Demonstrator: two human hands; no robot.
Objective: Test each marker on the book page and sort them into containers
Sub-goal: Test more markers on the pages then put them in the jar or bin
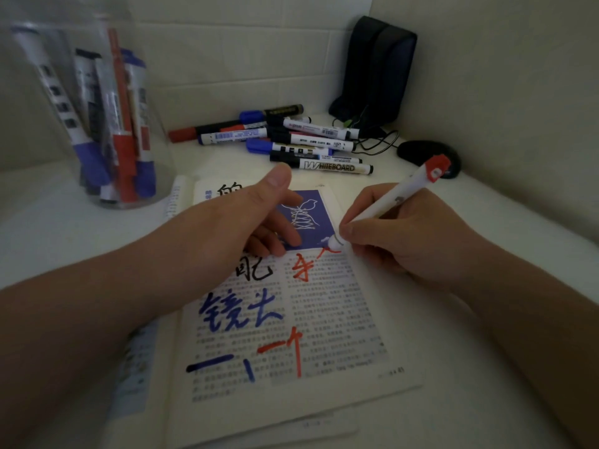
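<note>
A book lies open in the middle of the white tabletop, toward its near edge, with the printed book page (340, 319) facing up. The page carries handwritten test strokes over the print: black characters near the top, large blue characters (240, 312) at mid-left, and red strokes (285, 348) lower down and on the right column.

The right hand (398, 241) grips a red marker (398, 196) in a writing hold, fingers and thumb curled round the white barrel near the tip. The marker slants up and away to the right, its red cap (437, 166) seated on the back end. Its tip touches the page at the lower right corner of a blue printed picture (311, 218), just beside a red stroke there.

The left hand (256, 218) rests on the upper part of the page. Its fingers are extended and press down on the paper and the lower left of the blue picture, with the thumb lifted off the page; it holds nothing.

A clear jar (155, 140) stands near the far left corner of the tabletop, well apart from the book. It holds several capped markers (124, 150) standing cap down, with blue, red and black caps.

A pile of loose markers (291, 137) lies near the far edge, beyond the book, all roughly side by side. The nearest one reads WHITEBOARD (334, 166) on its barrel.

In the far right corner a black pouch (372, 72) stands against the wall. A dark cable (379, 144) lies beside it, next to a black rounded object (421, 150), perhaps a mouse.
</note>
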